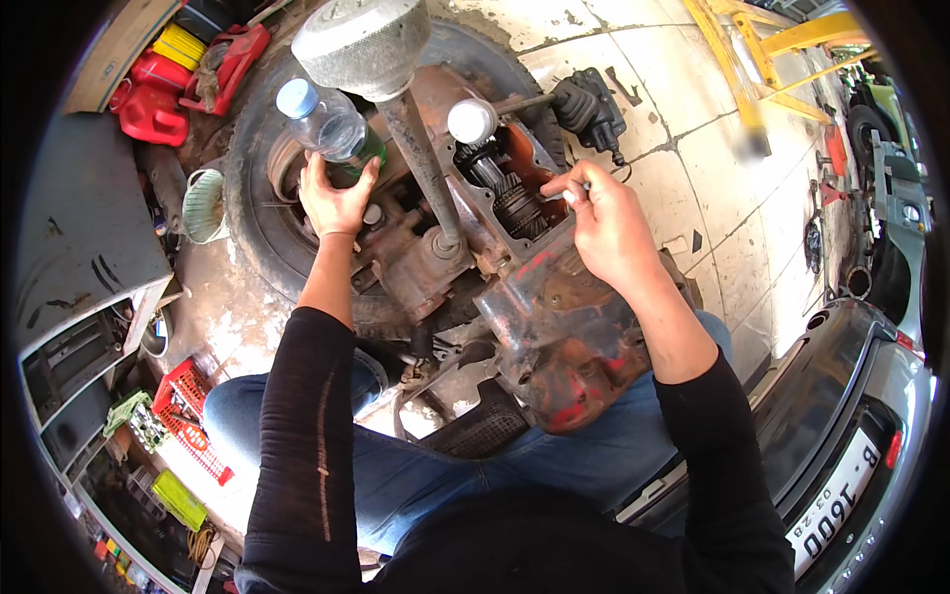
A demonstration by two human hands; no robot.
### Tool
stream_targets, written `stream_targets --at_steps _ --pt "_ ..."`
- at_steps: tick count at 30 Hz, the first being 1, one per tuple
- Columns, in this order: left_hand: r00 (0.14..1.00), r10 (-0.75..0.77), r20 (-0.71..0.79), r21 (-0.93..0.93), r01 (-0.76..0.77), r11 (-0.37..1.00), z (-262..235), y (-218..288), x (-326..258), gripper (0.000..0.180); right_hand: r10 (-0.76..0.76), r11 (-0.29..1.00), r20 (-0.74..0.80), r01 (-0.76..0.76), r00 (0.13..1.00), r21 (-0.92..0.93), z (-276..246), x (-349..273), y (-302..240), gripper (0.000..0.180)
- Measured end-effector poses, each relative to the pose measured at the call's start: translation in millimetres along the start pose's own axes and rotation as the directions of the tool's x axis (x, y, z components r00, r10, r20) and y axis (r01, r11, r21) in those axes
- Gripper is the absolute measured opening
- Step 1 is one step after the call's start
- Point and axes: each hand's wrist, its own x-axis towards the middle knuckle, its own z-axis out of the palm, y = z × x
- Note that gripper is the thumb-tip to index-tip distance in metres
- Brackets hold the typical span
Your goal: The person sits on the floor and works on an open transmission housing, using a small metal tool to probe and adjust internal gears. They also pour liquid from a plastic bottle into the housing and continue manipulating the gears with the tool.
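Plastic bottle (332,124), clear with a pale blue cap, tilted in left hand (336,198).

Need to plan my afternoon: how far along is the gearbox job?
Done: the gearbox top is open, gears bare. In hand: the left hand grips a bottle; the right hand pinches a small part, too small to identify, over the opening. Left: the housing is still uncovered.

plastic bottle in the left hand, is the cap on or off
On. The clear plastic bottle in the left hand has its pale blue cap seated on the neck.
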Motion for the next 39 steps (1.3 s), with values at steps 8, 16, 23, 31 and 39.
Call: stream_targets --at_steps 8,16,23,31,39 --pt "0.998 -0.050 0.042 0.002 0.050 0.999 -5 -8 2 0.078 0.191 0.936 0.222 -0.246 0.956 0.252 25 3 13 0.015" --pt "0.990 -0.108 0.097 -0.039 0.112 0.993 7 -29 -2 0.090 0.227 0.899 0.123 -0.256 0.966 0.354 11 23 28 0.016" --pt "0.993 -0.075 0.087 -0.063 0.080 0.995 13 -46 -5 0.094 0.157 0.987 0.053 -0.158 0.986 0.022 4 29 26 0.015" --pt "0.996 -0.055 0.075 0.014 0.054 0.998 10 -48 -5 0.098 0.006 0.996 0.002 -0.005 1.000 -0.089 10 24 22 0.013" --pt "0.998 -0.050 0.047 -0.224 0.059 0.973 7 -34 -5 0.085 0.037 0.990 -0.089 -0.049 0.995 -0.135 -9 25 -6 0.011"
